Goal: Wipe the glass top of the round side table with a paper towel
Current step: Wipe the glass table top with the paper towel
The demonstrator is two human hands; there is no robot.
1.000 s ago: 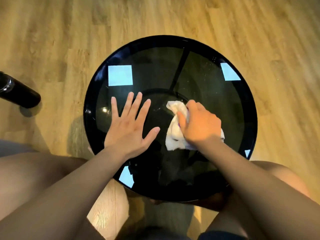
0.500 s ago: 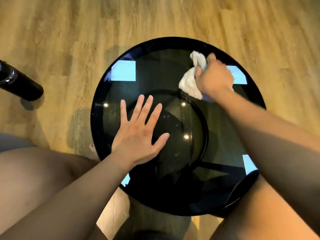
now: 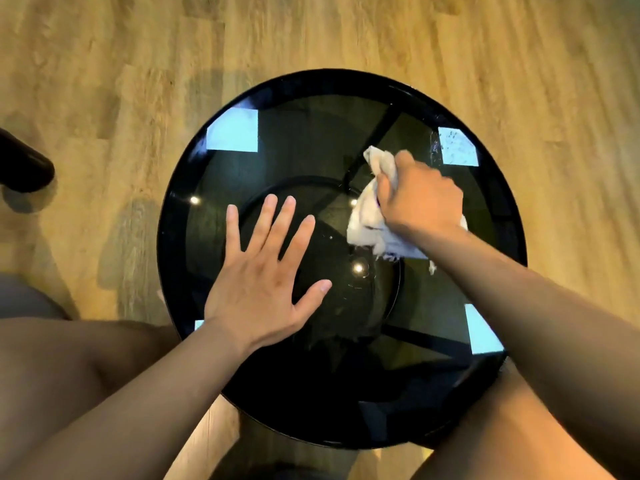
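A round side table with a dark glass top [image 3: 311, 140] fills the middle of the view, seen from above. My right hand [image 3: 420, 199] grips a crumpled white paper towel [image 3: 367, 220] and presses it on the glass right of centre. My left hand [image 3: 263, 278] lies flat on the glass at the left, fingers spread and straight. Bright ceiling-light reflections show on the glass. A small scrap of towel [image 3: 432, 268] lies by my right wrist.
Wooden floor [image 3: 104, 81] surrounds the table. A black cylindrical object [image 3: 24, 168] lies on the floor at the far left. My bare knees [image 3: 52, 368] flank the table's near edge.
My right hand first swept the towel from the centre to the far right edge, then pulled it back toward the middle. My left hand stayed flat in place.
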